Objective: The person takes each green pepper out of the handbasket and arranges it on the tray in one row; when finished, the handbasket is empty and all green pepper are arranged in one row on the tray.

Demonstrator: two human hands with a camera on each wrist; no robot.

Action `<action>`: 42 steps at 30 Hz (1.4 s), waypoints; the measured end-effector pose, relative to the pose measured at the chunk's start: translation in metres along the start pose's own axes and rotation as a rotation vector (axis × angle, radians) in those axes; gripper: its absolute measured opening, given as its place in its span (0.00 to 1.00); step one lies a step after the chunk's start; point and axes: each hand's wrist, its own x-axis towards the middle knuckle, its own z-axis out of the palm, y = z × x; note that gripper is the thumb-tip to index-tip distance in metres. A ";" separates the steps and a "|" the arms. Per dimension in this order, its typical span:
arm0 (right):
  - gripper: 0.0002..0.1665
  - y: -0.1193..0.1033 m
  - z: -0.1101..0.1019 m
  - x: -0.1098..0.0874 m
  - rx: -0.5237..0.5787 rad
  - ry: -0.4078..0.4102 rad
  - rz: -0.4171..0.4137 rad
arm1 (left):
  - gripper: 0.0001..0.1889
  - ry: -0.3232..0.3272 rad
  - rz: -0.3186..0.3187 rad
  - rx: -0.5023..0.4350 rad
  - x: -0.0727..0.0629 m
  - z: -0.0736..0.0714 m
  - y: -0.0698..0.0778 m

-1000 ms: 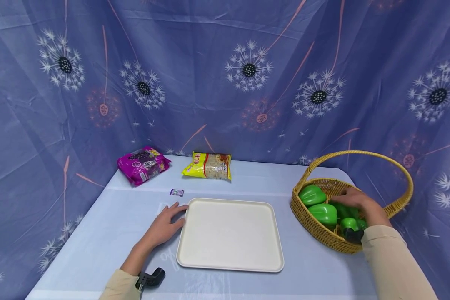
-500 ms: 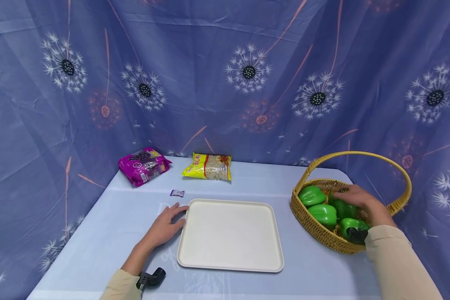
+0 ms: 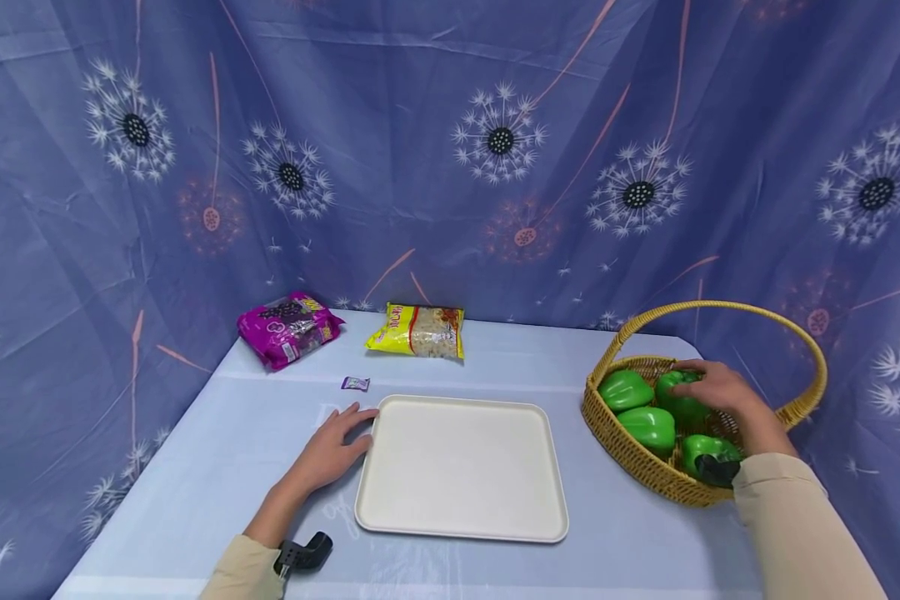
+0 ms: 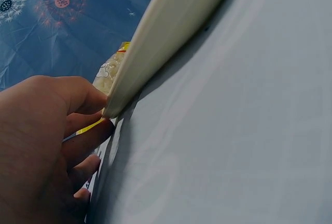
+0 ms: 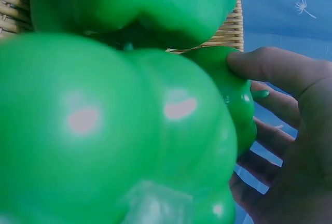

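Head view: the right hand [image 3: 722, 392] is down in a wicker basket [image 3: 630, 462], thumb and fingers hooked over a green bell pepper [image 3: 671, 405] on the far side. So that's a proper hold, gap only about as wide as the pepper. My guess is it grabs from above because the rim and the neighbouring peppers [image 3: 647, 427] box in the sides. Long axis is hard to call here, the hand hides too much. The left hand [image 3: 330, 450] has loose, spread fingers against a cream tray [image 3: 461, 471], probably steadying it. Tray's long side runs left to right.

Left wrist: thumb and fingertip meet the tray's rim at a corner, nothing wrapped around it. Looks like a light touch to me.

Right wrist: thumb on one side of the pepper, fingers behind. A little stem pokes toward the palm, so I'd say the long axis runs from palm into basket, though another pepper up front blocks most of it.
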 end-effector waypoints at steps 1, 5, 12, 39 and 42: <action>0.45 0.001 0.000 0.000 0.006 0.000 0.006 | 0.23 0.002 -0.001 -0.002 0.000 0.000 0.000; 0.47 0.003 -0.001 -0.001 0.030 0.007 0.005 | 0.23 0.004 -0.004 -0.007 0.000 0.000 -0.001; 0.46 0.006 -0.002 -0.010 0.055 0.038 -0.004 | 0.23 -0.003 0.009 0.014 0.006 0.000 0.000; 0.43 -0.031 -0.026 -0.047 -0.032 0.165 -0.162 | 0.23 0.007 0.013 -0.002 0.000 0.002 -0.002; 0.43 -0.037 -0.033 -0.053 -0.038 0.179 -0.176 | 0.23 0.009 0.015 -0.004 0.001 0.001 -0.001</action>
